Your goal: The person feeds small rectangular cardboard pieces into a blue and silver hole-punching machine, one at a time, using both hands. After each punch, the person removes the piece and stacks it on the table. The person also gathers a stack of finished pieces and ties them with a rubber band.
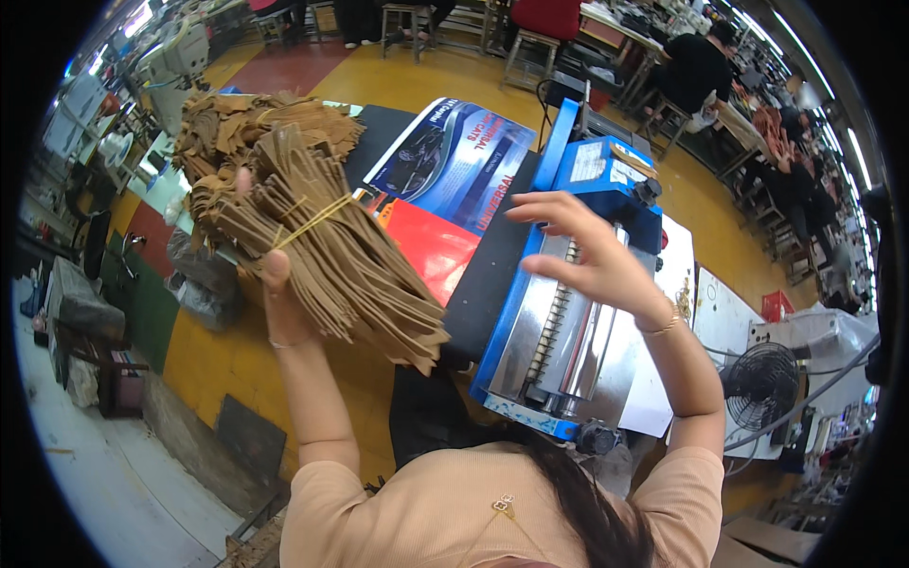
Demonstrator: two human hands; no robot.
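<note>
Nearest is my tan shirt [426,511], just this side of the blue machine [554,350] with its steel rollers. Left of the machine I hold up a thick bundle [350,246] of brown strips, tilted, its loose ends fanning toward the machine. Farther left of the machine sits a heap [218,128] of more strips. A blue printed sheet [454,170] lies beside the machine's far left side. Over the machine hangs my right hand [597,251], thumb and fingers parted and curved, grasping nothing. Left of the machine is a red sheet [426,251]; right of it, a black fan [765,383]. My left hand [287,308] grasps the bundle, thumb on the near side, most fingers hidden. A thin yellow band [312,222] ties the strips.
</note>
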